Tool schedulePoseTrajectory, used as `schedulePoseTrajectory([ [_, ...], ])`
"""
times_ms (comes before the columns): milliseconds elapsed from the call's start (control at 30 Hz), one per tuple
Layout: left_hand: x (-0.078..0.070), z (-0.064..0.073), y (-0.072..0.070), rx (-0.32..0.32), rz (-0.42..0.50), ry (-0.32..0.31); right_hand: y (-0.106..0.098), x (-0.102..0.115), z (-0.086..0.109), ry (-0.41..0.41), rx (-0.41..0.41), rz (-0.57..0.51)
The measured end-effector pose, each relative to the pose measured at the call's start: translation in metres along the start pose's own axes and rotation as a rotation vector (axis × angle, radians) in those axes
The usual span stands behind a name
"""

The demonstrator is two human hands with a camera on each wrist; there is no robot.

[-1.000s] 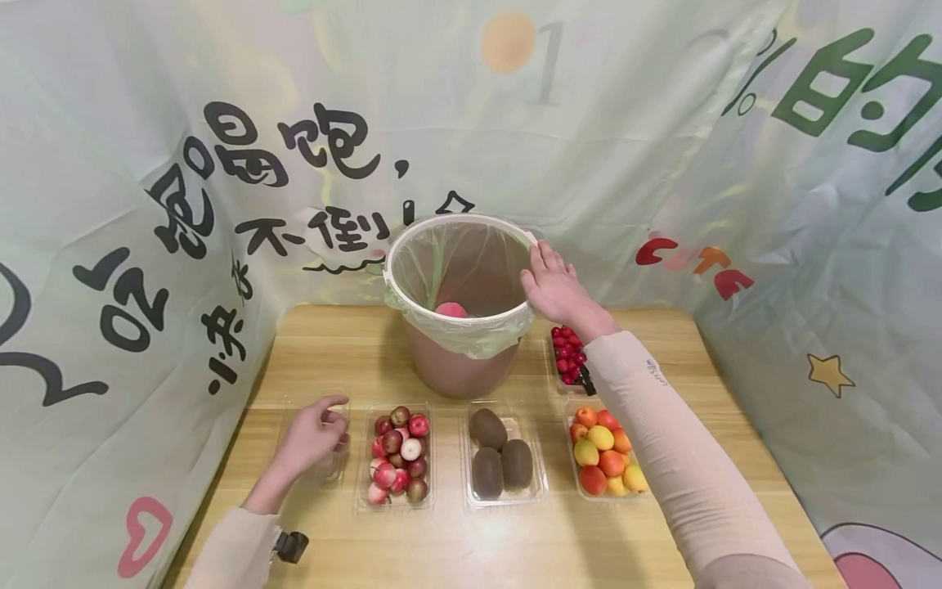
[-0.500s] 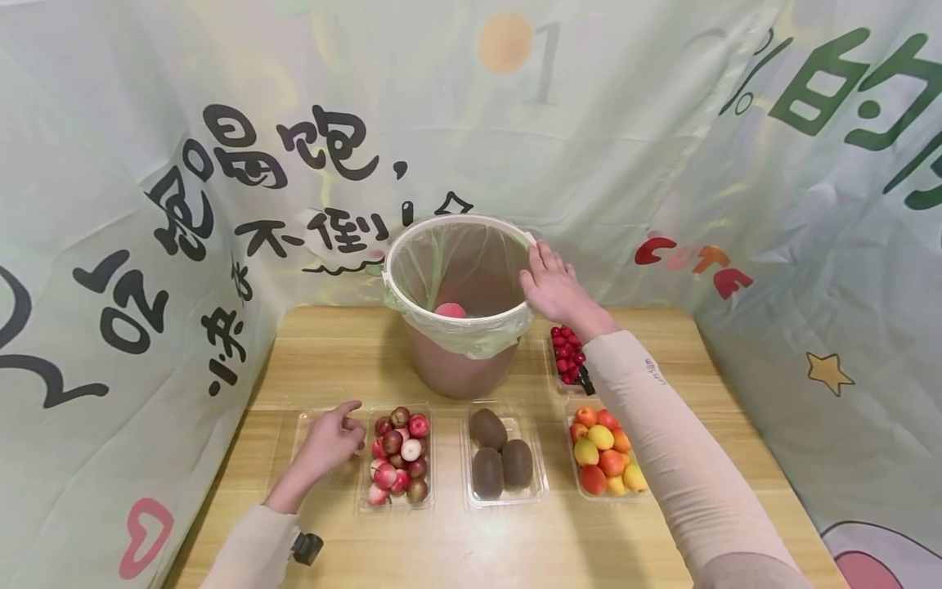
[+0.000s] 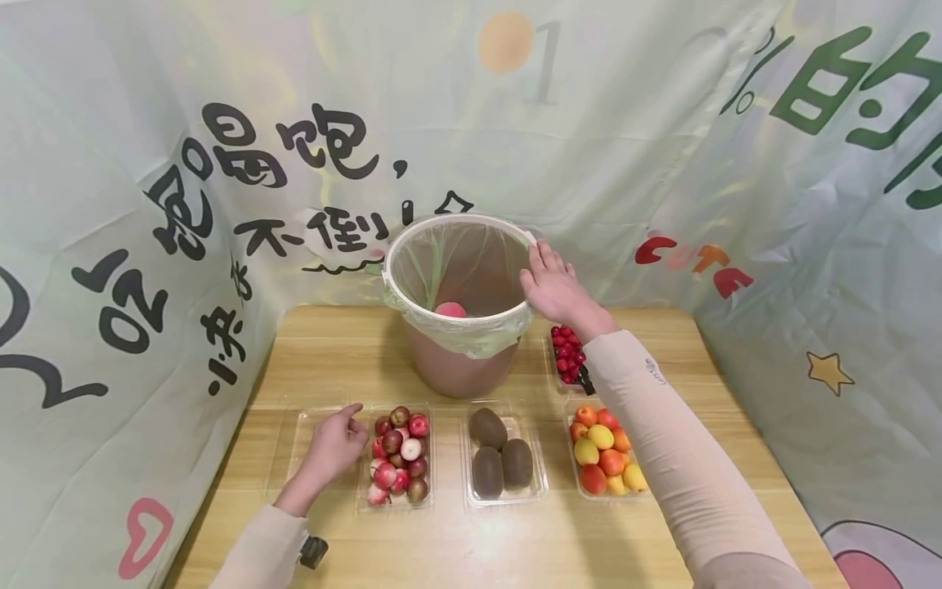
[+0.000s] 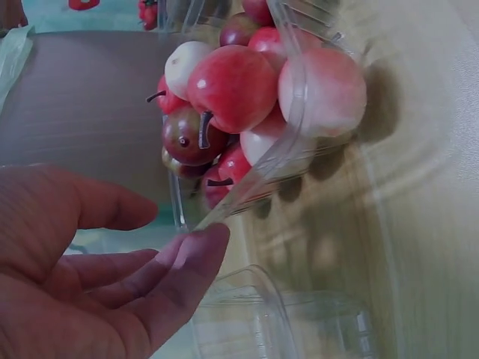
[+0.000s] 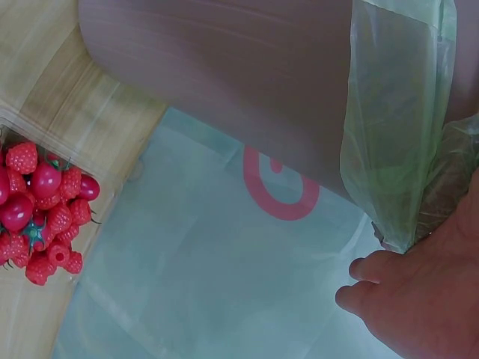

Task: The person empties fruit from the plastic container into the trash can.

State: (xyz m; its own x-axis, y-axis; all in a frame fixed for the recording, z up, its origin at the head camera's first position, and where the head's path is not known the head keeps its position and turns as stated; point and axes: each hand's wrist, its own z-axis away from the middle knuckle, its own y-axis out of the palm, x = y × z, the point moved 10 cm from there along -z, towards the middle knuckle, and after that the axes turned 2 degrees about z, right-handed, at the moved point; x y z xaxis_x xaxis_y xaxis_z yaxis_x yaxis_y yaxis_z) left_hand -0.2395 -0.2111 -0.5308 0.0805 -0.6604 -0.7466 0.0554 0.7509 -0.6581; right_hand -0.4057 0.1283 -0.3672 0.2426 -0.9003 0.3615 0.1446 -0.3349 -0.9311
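My left hand (image 3: 331,446) hovers at the left side of a clear plastic box (image 4: 258,179) filled with small red and dark apple-like fruits (image 3: 397,458). In the left wrist view its thumb and fingers are spread apart, one fingertip right at the box's rim. My right hand (image 3: 552,286) rests against the right rim of a brownish-pink bin (image 3: 464,372), fingers straight. A pale green bag (image 5: 393,112) lines the bin and folds over its rim, beside the fingers. Inside the bin shows the top of a round pink thing (image 3: 450,310); its lower part is hidden.
A clear box (image 3: 290,442) without fruit lies left, partly behind my left hand. Kiwis (image 3: 503,462) sit in a middle box, and orange and yellow fruits (image 3: 599,442) in one farther right. Red berries (image 3: 567,356) stand behind, near my right forearm. Printed cloth surrounds the wooden table (image 3: 338,343).
My left hand has moved right, from over the fruitless box to the edge of the apple-like fruits' box. The right hand stays at the bin's rim.
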Motion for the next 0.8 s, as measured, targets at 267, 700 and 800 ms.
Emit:
schedulePoseTrajectory([
  [267, 0.008, 0.0, 0.004, 0.002, -0.012, -0.006, 0.0, 0.001, 0.0, 0.002, 0.002, -0.004],
  [700, 0.019, 0.007, 0.024, 0.045, 0.012, -0.065, -0.001, 0.0, 0.0, 0.007, 0.008, -0.013],
  [800, 0.023, 0.008, 0.029, 0.054, 0.003, -0.078, 0.0, 0.0, 0.0, 0.006, 0.008, -0.016],
])
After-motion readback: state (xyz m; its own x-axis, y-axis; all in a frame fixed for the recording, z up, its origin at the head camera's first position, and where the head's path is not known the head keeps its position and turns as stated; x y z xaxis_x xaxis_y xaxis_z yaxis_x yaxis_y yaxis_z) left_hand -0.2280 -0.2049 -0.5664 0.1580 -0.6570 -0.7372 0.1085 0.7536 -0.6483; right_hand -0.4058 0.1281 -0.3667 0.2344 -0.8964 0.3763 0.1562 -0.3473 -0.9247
